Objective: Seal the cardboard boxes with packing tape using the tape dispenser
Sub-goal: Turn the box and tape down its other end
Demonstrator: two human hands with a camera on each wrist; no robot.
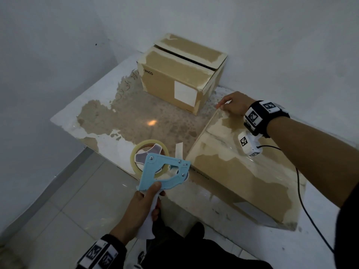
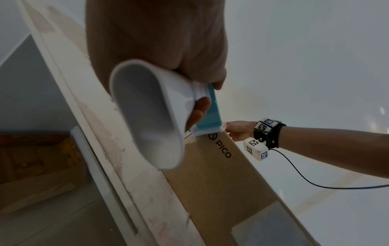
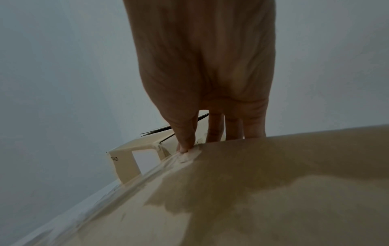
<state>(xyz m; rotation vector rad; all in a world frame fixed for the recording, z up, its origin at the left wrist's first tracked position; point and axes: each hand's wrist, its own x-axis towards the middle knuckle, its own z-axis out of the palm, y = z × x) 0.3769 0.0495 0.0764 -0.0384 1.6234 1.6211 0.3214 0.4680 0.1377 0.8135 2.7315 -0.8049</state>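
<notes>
My left hand grips the white handle of the blue tape dispenser, held over the table's near edge just left of the near cardboard box. Its clear tape roll faces up, and a loose tape end stands beside the box's corner. My right hand holds the near box's far corner, thumb on the top edge and fingers down behind it. Shiny tape runs along that edge. A second box stands at the back with its top flaps slightly apart.
The worn white table sits in a corner, with walls close behind and to the left. Tiled floor lies below its near edge. A black cable trails from my right wrist across the near box.
</notes>
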